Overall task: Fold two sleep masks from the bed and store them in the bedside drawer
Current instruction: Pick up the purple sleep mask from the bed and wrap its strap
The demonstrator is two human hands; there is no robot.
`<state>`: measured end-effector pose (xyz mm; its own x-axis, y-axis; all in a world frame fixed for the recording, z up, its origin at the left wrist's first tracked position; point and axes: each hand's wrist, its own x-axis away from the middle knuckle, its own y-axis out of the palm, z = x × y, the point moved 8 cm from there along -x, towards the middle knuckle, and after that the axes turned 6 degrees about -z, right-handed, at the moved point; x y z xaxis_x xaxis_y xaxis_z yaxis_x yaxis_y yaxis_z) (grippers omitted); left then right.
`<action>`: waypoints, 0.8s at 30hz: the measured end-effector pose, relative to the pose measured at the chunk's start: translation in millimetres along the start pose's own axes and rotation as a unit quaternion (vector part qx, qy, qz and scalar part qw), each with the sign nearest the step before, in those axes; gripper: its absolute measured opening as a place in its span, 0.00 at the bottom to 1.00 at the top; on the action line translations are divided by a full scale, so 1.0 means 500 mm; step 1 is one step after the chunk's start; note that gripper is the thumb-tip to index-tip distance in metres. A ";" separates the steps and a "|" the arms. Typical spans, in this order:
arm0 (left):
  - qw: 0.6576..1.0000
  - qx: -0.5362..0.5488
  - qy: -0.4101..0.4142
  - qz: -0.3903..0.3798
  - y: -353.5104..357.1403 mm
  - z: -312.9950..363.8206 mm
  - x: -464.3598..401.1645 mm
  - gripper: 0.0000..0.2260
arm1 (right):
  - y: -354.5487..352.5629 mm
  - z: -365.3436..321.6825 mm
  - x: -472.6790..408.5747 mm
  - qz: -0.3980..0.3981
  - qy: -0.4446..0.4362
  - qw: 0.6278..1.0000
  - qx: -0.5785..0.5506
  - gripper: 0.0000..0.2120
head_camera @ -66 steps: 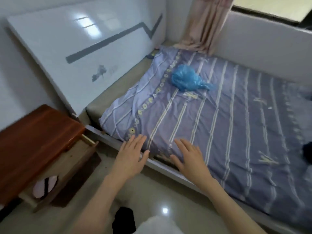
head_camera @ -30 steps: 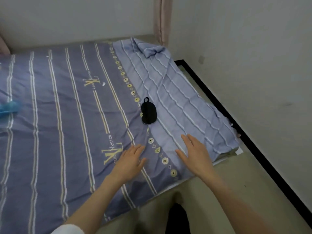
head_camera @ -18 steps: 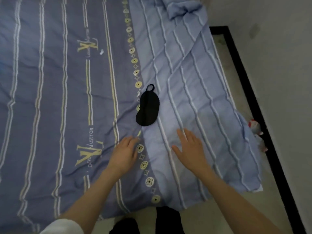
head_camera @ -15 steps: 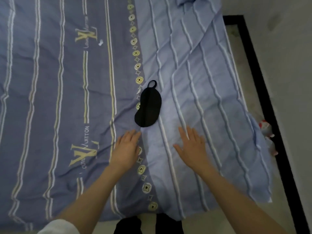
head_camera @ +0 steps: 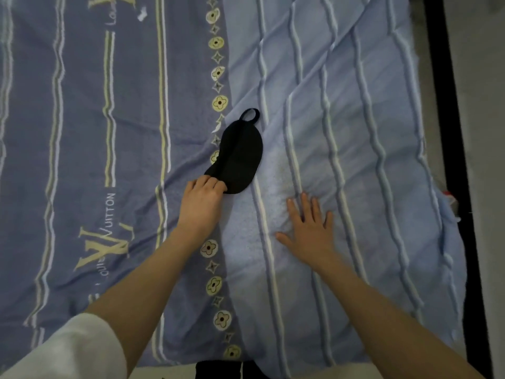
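Bedspread (head_camera: 355, 132) bears black sleep mask (head_camera: 240, 157), seemingly pinched by left hand (head_camera: 200, 206).

Left hand (head_camera: 200, 203) fingertips curl over near end of black sleep mask (head_camera: 238, 154), hiding that edge; grip unclear. Bedsheet (head_camera: 341, 110) cut off at top, left, bottom edges. White sleeve (head_camera: 65, 351) cropped at bottom-left corner. Small red-white object (head_camera: 451, 199) beside sheet's right edge unidentifiable.

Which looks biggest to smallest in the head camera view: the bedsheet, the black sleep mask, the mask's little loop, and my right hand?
1. bedsheet, filling most of the view
2. black sleep mask and right hand: they look about alike, and the hand sits nearer the camera, so no ranking
3. loop, smallest
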<state>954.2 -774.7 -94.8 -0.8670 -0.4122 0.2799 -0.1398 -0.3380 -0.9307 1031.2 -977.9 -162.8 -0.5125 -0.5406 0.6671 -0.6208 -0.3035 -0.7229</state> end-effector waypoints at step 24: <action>0.831 0.515 0.148 0.147 -0.680 0.130 0.354 0.16 | -0.522 -0.332 0.470 -0.015 -0.257 0.712 -0.653 0.43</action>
<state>879.6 -787.7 286.5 -0.8922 -0.4308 -0.1357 0.4509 -0.8674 -0.2103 974.3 -895.2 212.4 -0.4117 -0.8665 0.2824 -0.8206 0.4872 0.2986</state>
